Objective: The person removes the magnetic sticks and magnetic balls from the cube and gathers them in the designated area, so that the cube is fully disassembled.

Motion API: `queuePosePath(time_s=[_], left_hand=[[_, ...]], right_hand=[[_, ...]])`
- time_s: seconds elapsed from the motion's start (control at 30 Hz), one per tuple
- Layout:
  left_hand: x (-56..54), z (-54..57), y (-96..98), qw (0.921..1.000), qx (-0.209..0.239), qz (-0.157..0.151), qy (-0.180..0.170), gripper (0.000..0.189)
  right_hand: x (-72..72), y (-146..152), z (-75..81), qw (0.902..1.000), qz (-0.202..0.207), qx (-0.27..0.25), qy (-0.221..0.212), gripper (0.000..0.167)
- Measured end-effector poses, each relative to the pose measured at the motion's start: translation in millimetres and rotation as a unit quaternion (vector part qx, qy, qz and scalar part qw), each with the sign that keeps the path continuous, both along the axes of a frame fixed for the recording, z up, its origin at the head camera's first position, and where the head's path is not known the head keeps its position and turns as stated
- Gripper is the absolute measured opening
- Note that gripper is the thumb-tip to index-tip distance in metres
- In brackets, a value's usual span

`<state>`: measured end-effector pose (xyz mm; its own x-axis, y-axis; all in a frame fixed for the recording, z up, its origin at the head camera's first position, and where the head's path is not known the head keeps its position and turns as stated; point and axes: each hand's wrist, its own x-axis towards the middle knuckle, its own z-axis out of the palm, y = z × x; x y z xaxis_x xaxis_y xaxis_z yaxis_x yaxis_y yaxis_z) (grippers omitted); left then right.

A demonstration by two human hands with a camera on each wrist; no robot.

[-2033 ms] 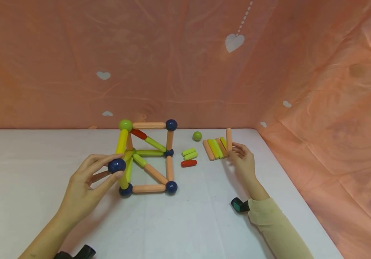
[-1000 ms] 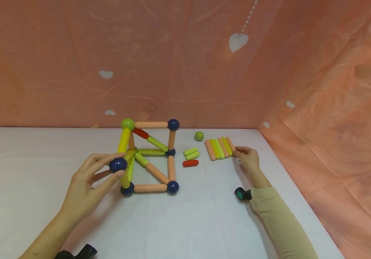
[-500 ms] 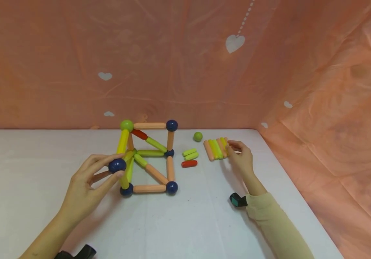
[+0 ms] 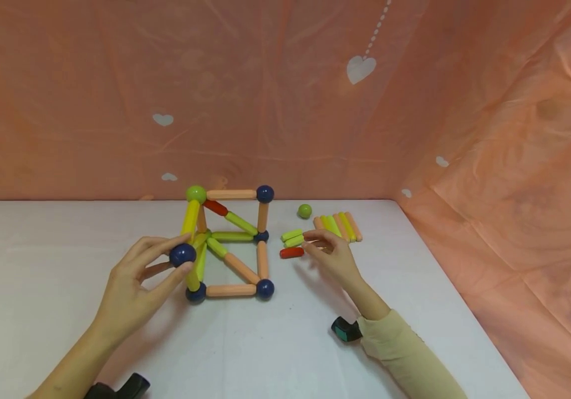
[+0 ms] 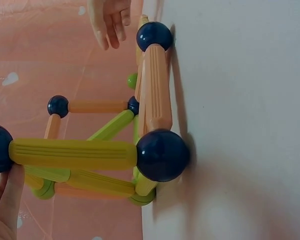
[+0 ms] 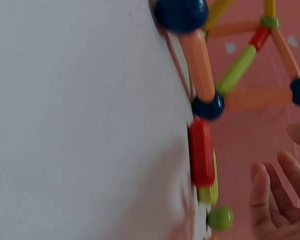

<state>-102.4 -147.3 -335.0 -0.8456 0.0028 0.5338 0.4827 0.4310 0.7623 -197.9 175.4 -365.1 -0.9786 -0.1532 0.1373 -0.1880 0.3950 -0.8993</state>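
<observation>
My left hand (image 4: 131,282) pinches a dark blue ball (image 4: 182,255) between thumb and fingers. That ball caps the raised near-left corner of a ball-and-stick toy frame (image 4: 230,290). In the left wrist view a yellow stick (image 5: 75,153) runs from the held ball to another blue ball (image 5: 163,155) on the table. My right hand (image 4: 334,257) hovers with loosely bent fingers and holds nothing. It is above and just right of a short red stick (image 4: 291,252) and two short green sticks (image 4: 292,242). The right wrist view shows its fingers (image 6: 260,192) apart from the red stick.
A row of longer peach, yellow and green sticks (image 4: 347,227) lies at the back right, partly behind my right hand. One loose green ball (image 4: 305,210) sits left of that row. White cloth covers the table (image 4: 285,354); an orange curtain (image 4: 285,111) hangs behind.
My right hand has laid the peach stick it held at the right end of the row and let it go. It has then moved left towards the short sticks. My left hand stays put.
</observation>
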Motion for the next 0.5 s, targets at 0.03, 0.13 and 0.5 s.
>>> queuePosePath(time_s=[0.03, 0.13, 0.5], left_hand=[[-0.3, 0.4, 0.0, 1.0000, 0.000, -0.002, 0.001, 0.047], [-1.6, 1.7, 0.0, 1.0000, -0.006, -0.004, 0.003, 0.046], [-34.4, 13.2, -4.4, 0.9984, -0.035, 0.037, -0.024, 0.030]], right_hand=[[2.0, -2.9, -0.2, 0.9999, 0.013, 0.000, -0.008, 0.031], [7.6, -11.8, -0.9, 0.9981, 0.057, 0.006, -0.024, 0.031], [24.7, -35.3, -10.0, 0.9820, 0.182, 0.045, -0.027, 0.035]])
